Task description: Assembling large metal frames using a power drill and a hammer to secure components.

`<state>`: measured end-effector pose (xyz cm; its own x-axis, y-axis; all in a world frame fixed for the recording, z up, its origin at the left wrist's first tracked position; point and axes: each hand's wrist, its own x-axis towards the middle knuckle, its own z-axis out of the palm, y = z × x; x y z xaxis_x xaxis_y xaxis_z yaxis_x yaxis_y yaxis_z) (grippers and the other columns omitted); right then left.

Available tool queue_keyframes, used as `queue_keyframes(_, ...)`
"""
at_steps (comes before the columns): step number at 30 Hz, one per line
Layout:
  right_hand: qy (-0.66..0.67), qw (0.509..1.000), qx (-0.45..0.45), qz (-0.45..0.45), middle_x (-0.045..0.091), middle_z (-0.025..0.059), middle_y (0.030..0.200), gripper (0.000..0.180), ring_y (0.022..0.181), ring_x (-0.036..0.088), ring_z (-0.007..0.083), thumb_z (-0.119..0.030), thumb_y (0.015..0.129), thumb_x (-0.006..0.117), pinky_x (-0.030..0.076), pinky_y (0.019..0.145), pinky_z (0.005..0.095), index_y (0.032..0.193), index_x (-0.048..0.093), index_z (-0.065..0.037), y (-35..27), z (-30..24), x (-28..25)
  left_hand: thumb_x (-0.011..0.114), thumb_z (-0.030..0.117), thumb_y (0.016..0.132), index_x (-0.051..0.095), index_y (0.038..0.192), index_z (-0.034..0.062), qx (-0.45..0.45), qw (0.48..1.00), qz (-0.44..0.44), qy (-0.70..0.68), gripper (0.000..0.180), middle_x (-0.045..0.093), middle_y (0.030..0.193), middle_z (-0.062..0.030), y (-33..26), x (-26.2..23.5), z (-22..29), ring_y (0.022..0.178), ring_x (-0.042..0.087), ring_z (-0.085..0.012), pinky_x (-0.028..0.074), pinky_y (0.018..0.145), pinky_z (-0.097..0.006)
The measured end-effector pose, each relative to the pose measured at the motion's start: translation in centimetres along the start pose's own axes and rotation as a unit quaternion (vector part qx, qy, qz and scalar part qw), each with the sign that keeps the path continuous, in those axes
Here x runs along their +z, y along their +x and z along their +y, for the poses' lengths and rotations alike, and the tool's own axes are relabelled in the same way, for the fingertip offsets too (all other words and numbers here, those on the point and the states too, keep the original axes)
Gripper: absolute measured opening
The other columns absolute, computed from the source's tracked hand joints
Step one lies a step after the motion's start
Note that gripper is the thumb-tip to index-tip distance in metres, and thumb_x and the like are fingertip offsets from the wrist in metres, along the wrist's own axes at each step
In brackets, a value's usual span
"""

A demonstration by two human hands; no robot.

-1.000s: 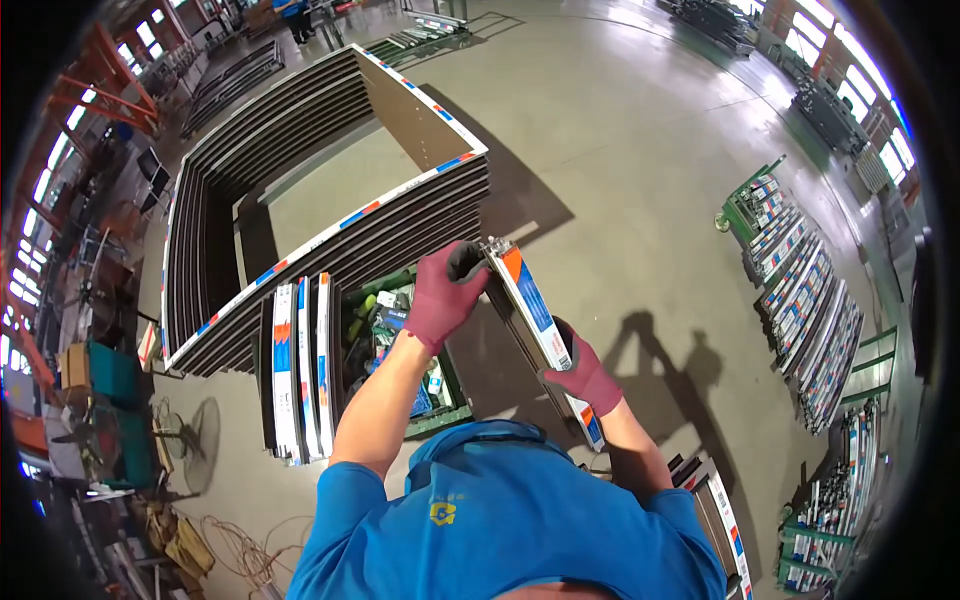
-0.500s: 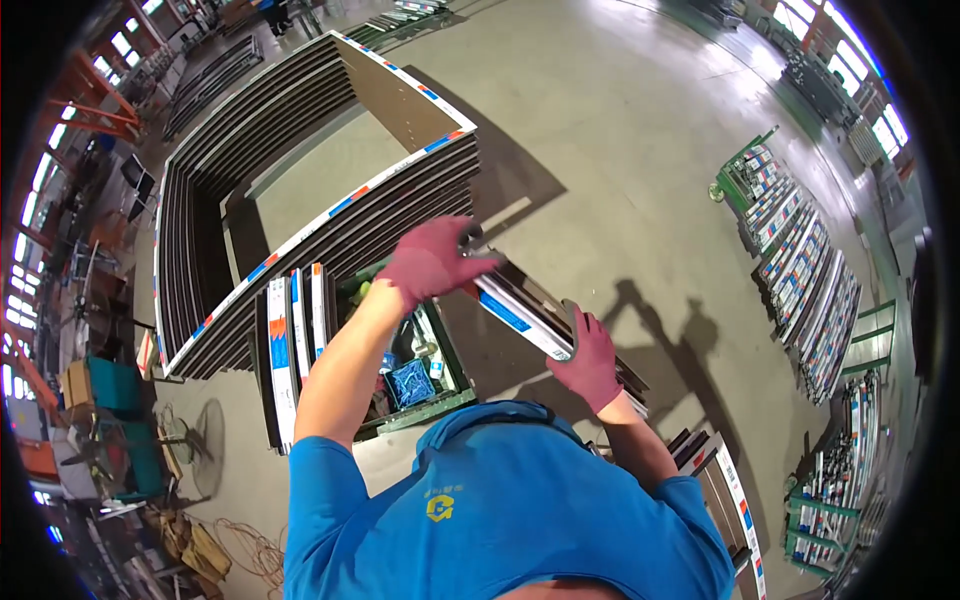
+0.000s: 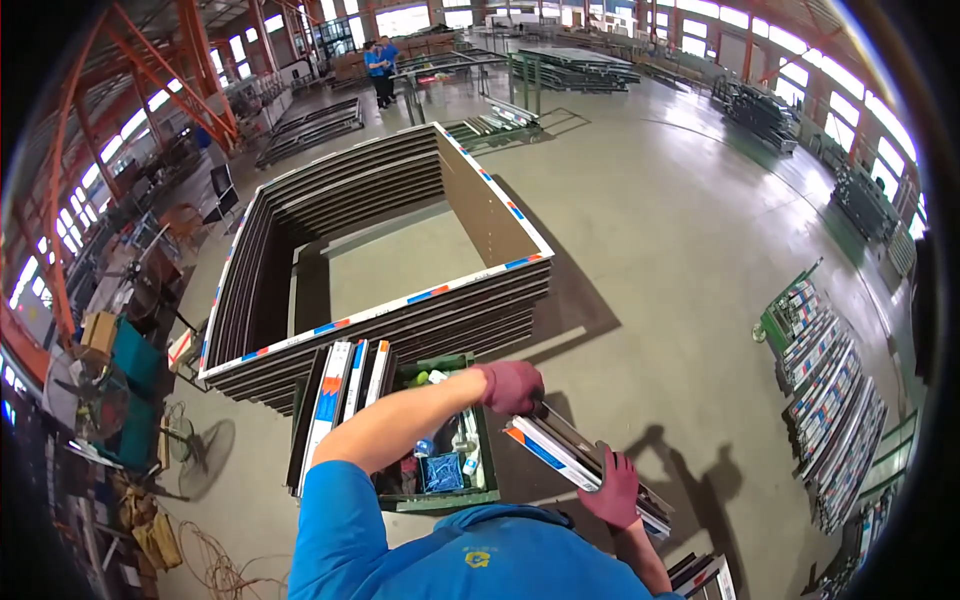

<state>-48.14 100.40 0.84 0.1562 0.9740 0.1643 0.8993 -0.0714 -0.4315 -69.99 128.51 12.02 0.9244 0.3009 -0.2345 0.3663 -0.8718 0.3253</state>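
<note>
Both my hands wear dark red work gloves with dark fingertips. My right hand (image 3: 612, 490) grips a frame profile (image 3: 550, 450) with white and blue film, its thumb lying across the top and fingers down the far side. Dark profiles lie alongside it. At the profile's far end my left hand (image 3: 512, 387) is closed, fingers curled down; what is inside it is hidden. Left of the profile stands a green crate (image 3: 487, 470) holding a blue basket (image 3: 441, 473) of small blue parts and several bottles. My left forearm covers part of the crate.
Large rectangular frames (image 3: 400, 300) are stacked ahead. More film-covered profiles (image 3: 330, 395) stand left of the crate. A fan (image 3: 180, 440) and loose cables (image 3: 215, 560) are at left. Loaded green carts (image 3: 830, 400) stand at right. Two people (image 3: 380, 70) are far off.
The view has tilted up, showing more of the hall. My left hand has gone from spread fingers to curled ones at the profile's end. My right hand stays on the profile.
</note>
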Motion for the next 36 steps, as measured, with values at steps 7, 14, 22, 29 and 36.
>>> queue_keyframes(7,0.103,0.992,0.061,0.042,0.060,0.0280,0.134,0.096,0.121,0.059,0.0493,-0.029,0.074,0.087,0.051,0.100,0.0559,0.155,0.044,-0.001,1.7,-0.3,-0.8,0.070,0.034,0.103,0.075,0.093,-0.0024,-0.177,0.893,0.204,-0.359,0.038,0.074,0.077,-0.0083,-1.5,-3.2,-5.1,0.067,0.066,-0.0148,0.053,0.064,-0.035)
queue_keyframes(14,0.133,0.982,0.099,0.087,0.063,0.0246,0.130,0.096,0.118,0.064,0.0456,-0.025,0.072,0.086,0.055,0.099,0.0508,0.154,0.044,0.000,1.7,0.1,-0.2,0.071,0.005,0.094,0.069,0.130,-0.0017,-0.054,0.851,0.303,-0.425,0.037,0.074,0.114,-0.0126,-2.6,-1.0,1.2,0.105,0.070,-0.0164,0.056,0.098,-0.034)
queue_keyframes(22,0.102,0.987,0.104,0.074,0.064,0.0242,0.125,0.093,0.115,0.064,0.0451,-0.024,0.072,0.085,0.054,0.098,0.0518,0.153,0.046,0.000,0.0,-1.6,0.4,0.079,0.025,0.088,0.072,0.106,0.0084,-0.085,0.929,0.357,-0.053,0.025,0.075,0.096,-0.0117,-3.7,2.4,5.1,0.088,0.071,-0.0381,0.058,0.076,-0.046)
queue_keyframes(29,0.092,0.986,0.126,0.061,0.064,0.0240,0.124,0.094,0.116,0.063,0.0450,-0.026,0.072,0.086,0.053,0.099,0.0519,0.153,0.046,-0.002,0.3,-3.0,0.1,0.078,0.025,0.087,0.066,0.100,0.0091,-0.151,0.905,0.380,0.121,0.024,0.071,0.092,-0.0115,-3.2,5.7,6.1,0.084,0.072,-0.0326,0.056,0.072,-0.045)
queue_keyframes(36,0.119,0.983,0.109,0.083,0.064,0.0248,0.124,0.095,0.115,0.064,0.0460,-0.027,0.071,0.085,0.054,0.096,0.0539,0.154,0.045,-0.003,1.1,-4.1,0.1,0.079,0.026,0.086,0.063,0.104,0.0102,-0.032,0.895,0.435,0.095,0.029,0.065,0.088,-0.0093,-3.4,9.0,9.7,0.078,0.066,-0.0320,0.052,0.070,-0.045)
